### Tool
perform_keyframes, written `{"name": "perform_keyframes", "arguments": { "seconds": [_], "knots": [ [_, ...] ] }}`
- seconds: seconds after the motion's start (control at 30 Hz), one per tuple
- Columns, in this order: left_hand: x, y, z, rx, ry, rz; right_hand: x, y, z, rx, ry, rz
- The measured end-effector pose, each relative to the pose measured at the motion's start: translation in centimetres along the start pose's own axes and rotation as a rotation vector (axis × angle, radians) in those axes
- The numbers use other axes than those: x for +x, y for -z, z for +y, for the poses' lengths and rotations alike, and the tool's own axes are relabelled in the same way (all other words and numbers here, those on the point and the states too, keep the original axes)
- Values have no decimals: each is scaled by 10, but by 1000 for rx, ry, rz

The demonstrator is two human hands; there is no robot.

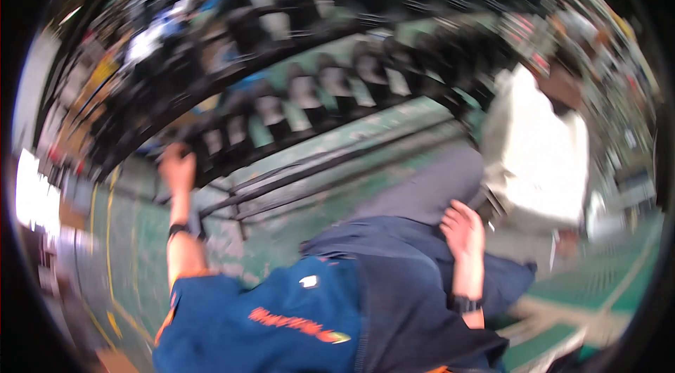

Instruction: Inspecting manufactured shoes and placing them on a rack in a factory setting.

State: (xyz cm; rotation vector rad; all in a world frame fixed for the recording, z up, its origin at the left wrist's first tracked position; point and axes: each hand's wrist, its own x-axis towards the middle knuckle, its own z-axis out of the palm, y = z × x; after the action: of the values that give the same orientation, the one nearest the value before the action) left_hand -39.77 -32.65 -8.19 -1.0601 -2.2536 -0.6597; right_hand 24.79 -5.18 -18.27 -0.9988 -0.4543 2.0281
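Note:
My left hand [177, 168] reaches out to the near left end of a long dark rack [316, 135]. Its fingertips meet a dark item there, and blur hides whether they grip it. Along the rack stands a row of black shoe-like items [304, 88] with paler patches, too smeared to make out fully. My right hand [464, 229] hangs beside my leg at the right, holding nothing, its fingers stretched out and apart. A dark band circles each wrist.
Behind the first row runs a second tier of dark items [246, 28]. A large white sack-like bundle [541, 148] stands at the right, with a brown piece [562, 85] on top. Below the rack are dark metal bars [302, 175]. Yellow lines mark the green floor [123, 232] at the left.

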Motion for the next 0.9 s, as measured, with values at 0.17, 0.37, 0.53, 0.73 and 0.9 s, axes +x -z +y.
{"name": "perform_keyframes", "arguments": {
  "seconds": [0.17,0.37,0.53,0.73,0.9],
  "knots": [
    [8,-28,156,-485,-365,-379,3,-41,-55,-202,90,-148],
    [18,-93,418,-1087,-958,-610,-32,-73,-225,-891,369,-206],
    [6,-114,581,-956,-1328,-852,-192,-3,-320,-1106,382,127],
    [-43,-138,666,-646,-1670,-1072,-516,131,-263,-681,838,1233],
    [-54,-182,682,-565,-1229,-1417,-708,204,-145,-118,870,2182]
  ]
}}
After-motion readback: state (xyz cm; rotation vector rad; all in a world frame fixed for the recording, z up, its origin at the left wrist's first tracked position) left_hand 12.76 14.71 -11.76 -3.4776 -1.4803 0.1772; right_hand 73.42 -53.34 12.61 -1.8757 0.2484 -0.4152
